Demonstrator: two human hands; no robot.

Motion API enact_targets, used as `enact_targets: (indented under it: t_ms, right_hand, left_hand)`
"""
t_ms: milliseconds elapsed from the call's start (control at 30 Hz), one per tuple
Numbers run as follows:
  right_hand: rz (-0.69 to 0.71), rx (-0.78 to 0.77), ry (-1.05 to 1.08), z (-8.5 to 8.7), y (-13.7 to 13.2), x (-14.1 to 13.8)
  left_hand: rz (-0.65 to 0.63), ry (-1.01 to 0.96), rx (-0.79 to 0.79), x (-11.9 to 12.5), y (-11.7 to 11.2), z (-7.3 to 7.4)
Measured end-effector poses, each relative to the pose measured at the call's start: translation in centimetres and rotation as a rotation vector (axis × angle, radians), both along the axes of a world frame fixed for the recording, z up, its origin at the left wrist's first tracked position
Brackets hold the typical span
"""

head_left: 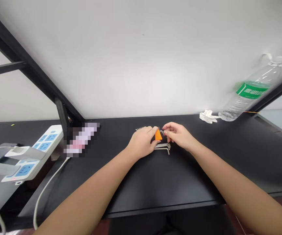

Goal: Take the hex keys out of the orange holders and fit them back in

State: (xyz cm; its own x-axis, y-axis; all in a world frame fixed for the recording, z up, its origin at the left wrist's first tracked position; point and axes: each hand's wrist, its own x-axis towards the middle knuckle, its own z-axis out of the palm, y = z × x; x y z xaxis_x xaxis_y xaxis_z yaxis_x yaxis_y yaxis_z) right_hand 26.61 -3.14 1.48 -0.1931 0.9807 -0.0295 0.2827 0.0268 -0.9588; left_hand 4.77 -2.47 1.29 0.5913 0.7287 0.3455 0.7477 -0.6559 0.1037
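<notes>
My left hand (pixel 142 140) is closed around an orange wedge-shaped holder (pixel 158 135), thumb below and fingers over the top. Facing it from the right, my right hand (pixel 177 134) pinches the bent end of a small hex key (pixel 161 132) close to the holder. The fingers partly cover where key and holder meet, so I cannot tell how far the key sits inside. Several L-shaped hex keys (pixel 164 147) lie side by side on the black table just below the hands. More slim metal pieces (pixel 140 128) show behind my left hand, mostly hidden by it.
On the left, a white power strip (pixel 37 150) has plugs in it, and a white cable (pixel 48 184) runs down the table (pixel 165 186). A pixelated flat object (pixel 82 138) lies nearby. At the back right are a crumpled tissue (pixel 208 117) and a clear bottle (pixel 249 91) with a green label.
</notes>
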Motion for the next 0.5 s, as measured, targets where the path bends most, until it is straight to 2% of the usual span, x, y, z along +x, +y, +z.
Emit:
enact_targets:
  t_ms: [100,200,367,500]
  right_hand:
    - [-0.007,-0.076,0.210,-0.2,0.0,-0.8]
    - [-0.018,-0.117,0.265,-0.1,0.0,-1.1]
    - [-0.093,-0.121,0.197,0.2,0.4,0.1]
    - [-0.054,-0.103,-0.045,0.3,0.6,1.3]
  left_hand:
    - [-0.018,0.012,0.001,0.2,-0.1,0.1]
    - [-0.017,0.033,0.001,0.2,-0.1,0.2]
    - [0.010,0.057,-0.007,-0.1,0.1,0.3]
    - [0.016,0.081,-0.020,-0.3,0.2,0.3]
